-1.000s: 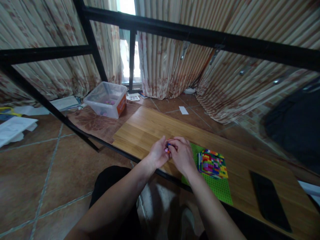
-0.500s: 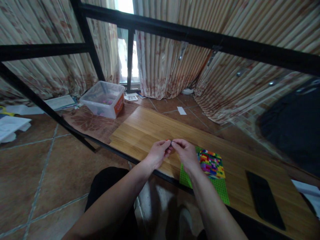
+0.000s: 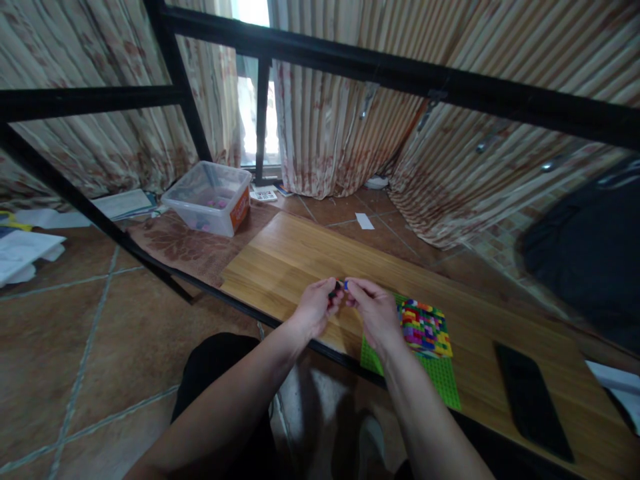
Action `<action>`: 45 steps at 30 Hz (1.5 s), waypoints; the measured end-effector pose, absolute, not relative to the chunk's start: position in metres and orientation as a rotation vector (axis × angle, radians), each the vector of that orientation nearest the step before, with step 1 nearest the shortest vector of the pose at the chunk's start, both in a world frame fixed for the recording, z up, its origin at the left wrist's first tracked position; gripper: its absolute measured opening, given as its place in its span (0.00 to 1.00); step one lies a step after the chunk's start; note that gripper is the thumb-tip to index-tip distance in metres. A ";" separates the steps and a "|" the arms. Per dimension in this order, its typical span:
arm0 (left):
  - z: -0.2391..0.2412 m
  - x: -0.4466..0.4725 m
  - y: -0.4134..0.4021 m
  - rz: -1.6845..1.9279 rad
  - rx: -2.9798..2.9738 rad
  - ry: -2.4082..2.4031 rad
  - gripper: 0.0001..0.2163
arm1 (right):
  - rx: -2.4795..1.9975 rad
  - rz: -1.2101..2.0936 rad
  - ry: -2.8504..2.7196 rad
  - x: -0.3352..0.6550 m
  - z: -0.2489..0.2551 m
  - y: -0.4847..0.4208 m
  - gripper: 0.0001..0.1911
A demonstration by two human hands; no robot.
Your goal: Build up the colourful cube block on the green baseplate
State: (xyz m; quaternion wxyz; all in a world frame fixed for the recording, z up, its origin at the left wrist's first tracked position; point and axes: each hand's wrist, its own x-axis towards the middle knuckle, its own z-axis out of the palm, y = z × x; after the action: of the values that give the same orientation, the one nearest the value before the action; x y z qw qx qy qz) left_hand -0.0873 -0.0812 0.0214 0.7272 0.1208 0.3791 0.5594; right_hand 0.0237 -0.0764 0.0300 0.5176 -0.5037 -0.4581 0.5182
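My left hand (image 3: 316, 308) and my right hand (image 3: 376, 313) meet fingertip to fingertip above the wooden table (image 3: 300, 257). Both pinch a small cluster of toy bricks (image 3: 341, 288) showing blue and red. Just right of my right hand lies a green baseplate (image 3: 440, 377) on the table. A block of many-coloured bricks (image 3: 425, 327) is built on its far part. My right wrist covers the baseplate's left edge.
A black phone (image 3: 533, 400) lies on the table to the right. On the floor to the left stands a clear plastic tub (image 3: 210, 197) with a few small pieces inside. A black metal frame (image 3: 350, 63) crosses above the table. Papers (image 3: 25, 250) lie far left.
My hands first drew together to a fingertip pinch, then stayed in place. The small bricks between the fingertips have turned slightly, with a blue face showing now.
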 end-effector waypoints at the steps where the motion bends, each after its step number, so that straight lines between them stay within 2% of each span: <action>1: 0.021 -0.087 -0.081 1.236 0.222 0.842 0.10 | -1.223 1.193 -1.188 0.022 0.032 -0.078 0.13; 8: 0.022 -0.086 -0.079 1.194 -0.045 0.760 0.11 | -1.371 0.733 -1.836 0.011 0.041 -0.091 0.10; 15: 0.022 -0.090 -0.078 1.137 -0.024 0.692 0.12 | -1.399 0.588 -1.869 0.022 0.043 -0.079 0.13; 19: 0.019 -0.089 -0.079 1.160 0.081 0.722 0.10 | -1.358 0.734 -1.960 0.030 0.037 -0.068 0.13; 26: 0.021 -0.090 -0.083 1.126 0.249 0.816 0.18 | -1.332 0.897 -1.790 0.032 0.032 -0.068 0.13; 34: 0.025 -0.088 -0.086 1.146 0.604 1.038 0.21 | -1.245 1.036 -1.586 0.027 0.026 -0.075 0.12; 37: 0.027 -0.088 -0.088 1.118 0.681 1.041 0.23 | -1.239 1.048 -1.600 0.029 0.022 -0.074 0.15; 40: 0.027 -0.090 -0.087 1.083 0.610 0.991 0.21 | -1.264 1.007 -1.620 0.031 0.024 -0.076 0.18; 45: 0.020 -0.092 -0.077 1.169 0.159 0.900 0.09 | -1.325 0.720 -1.711 0.020 0.035 -0.089 0.13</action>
State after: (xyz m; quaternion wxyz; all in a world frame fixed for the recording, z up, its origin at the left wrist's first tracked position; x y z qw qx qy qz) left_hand -0.0925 -0.0772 0.0195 0.7371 0.0723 0.4099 0.5324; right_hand 0.0197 -0.0895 0.0345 0.4172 -0.5280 -0.6818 0.2868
